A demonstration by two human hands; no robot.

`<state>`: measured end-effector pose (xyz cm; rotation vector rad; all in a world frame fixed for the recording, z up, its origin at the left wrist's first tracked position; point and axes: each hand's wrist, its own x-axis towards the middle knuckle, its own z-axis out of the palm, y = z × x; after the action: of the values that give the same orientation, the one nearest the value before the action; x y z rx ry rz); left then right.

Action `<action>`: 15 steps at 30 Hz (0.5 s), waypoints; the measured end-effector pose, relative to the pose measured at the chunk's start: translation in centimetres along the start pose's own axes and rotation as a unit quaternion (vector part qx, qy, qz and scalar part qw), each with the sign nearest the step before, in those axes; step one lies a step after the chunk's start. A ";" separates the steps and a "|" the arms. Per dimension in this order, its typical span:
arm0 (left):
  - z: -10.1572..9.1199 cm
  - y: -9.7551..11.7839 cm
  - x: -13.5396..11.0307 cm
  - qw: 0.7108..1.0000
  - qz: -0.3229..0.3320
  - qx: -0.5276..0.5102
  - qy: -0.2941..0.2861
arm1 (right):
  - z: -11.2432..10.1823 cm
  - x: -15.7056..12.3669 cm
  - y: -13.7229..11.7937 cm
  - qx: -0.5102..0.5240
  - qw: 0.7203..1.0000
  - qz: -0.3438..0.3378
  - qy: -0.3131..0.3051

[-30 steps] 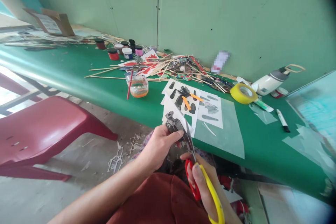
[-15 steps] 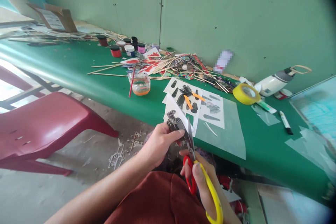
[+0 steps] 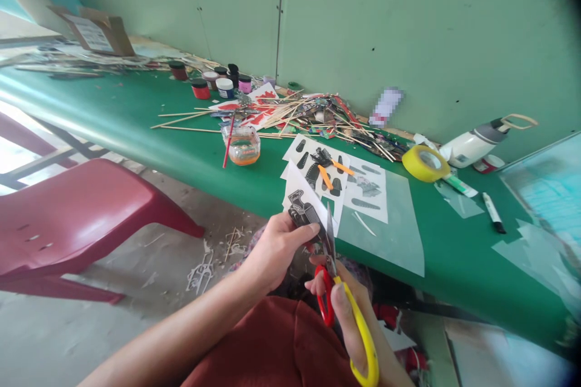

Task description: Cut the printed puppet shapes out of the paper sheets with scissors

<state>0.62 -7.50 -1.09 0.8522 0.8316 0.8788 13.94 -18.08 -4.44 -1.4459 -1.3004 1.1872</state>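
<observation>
Between thumb and fingers, my left hand (image 3: 284, 245) pinches a piece of white paper (image 3: 305, 187) printed with a black patterned shape. My right hand (image 3: 351, 302) holds scissors (image 3: 332, 266) with one red and one yellow handle loop. Their blades are parted at the right edge of the paper, close to my left fingertips; whether they touch it I cannot tell. Just beyond lie printed sheets (image 3: 313, 151) with black cut-out-like shapes, and on them a black piece (image 3: 321, 156) with orange strips. A translucent sheet (image 3: 394, 242) lies to their right.
On the green table (image 3: 181, 163) stand a plastic cup (image 3: 245, 146) with orange liquid and a brush, paint jars (image 3: 200, 89), thin sticks (image 3: 281, 115), yellow tape (image 3: 425, 163) and a white bottle (image 3: 472, 144). A red chair (image 3: 91, 217) is at left; paper scraps (image 3: 201, 269) litter the floor.
My right hand and the scissors' handles have shifted slightly left, and the handle loops sit a little closer together. My left hand and the paper are nearly still.
</observation>
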 end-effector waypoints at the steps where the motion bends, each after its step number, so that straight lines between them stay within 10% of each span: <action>1: 0.0 0.0 0.0 1.000 0.002 0.002 0.001 | 0.0 0.0 0.1 -0.003 1.000 -0.001 0.002; 15: 0.0 -0.7 0.1 1.000 0.005 0.012 -0.027 | 0.0 -0.4 -0.6 -0.060 0.996 -0.027 0.054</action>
<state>0.84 -7.71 -1.75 0.8974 0.7933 0.8528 13.77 -18.44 -3.79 -1.5298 -1.3465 0.9959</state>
